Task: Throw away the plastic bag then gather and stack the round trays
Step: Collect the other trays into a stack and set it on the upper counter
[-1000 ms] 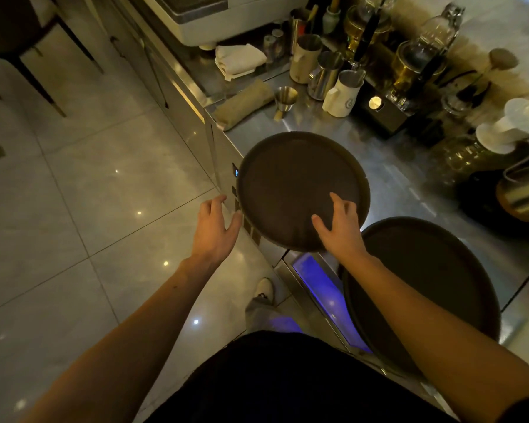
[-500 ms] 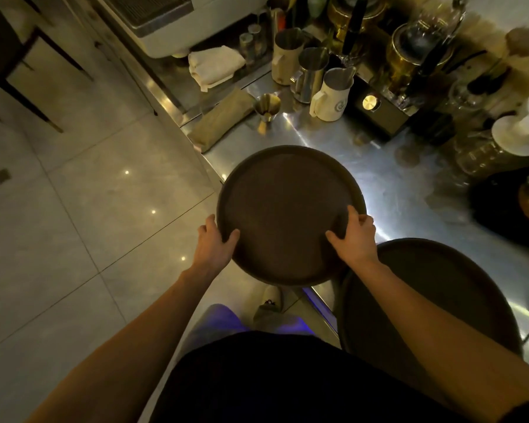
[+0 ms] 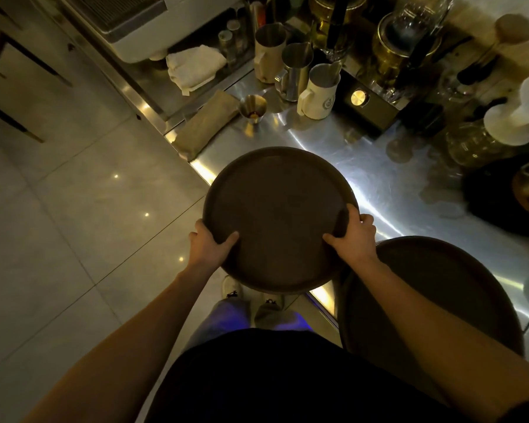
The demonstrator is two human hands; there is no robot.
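Note:
A dark round tray is held by both hands over the front edge of the steel counter. My left hand grips its near-left rim, thumb on top. Its near-right rim sits in my right hand, fingers curled over the edge. A second dark round tray lies on the counter to the right, partly hidden under my right forearm. No plastic bag is in view.
At the back of the counter stand metal jugs, a cream pitcher, a small metal jigger, a rolled cloth, a folded white towel and glass jars. Tiled floor lies to the left.
Both hands closed on the tray's rim and drew it toward me, off the counter edge. One second ago the left hand was open beside it and the right lay flat on it.

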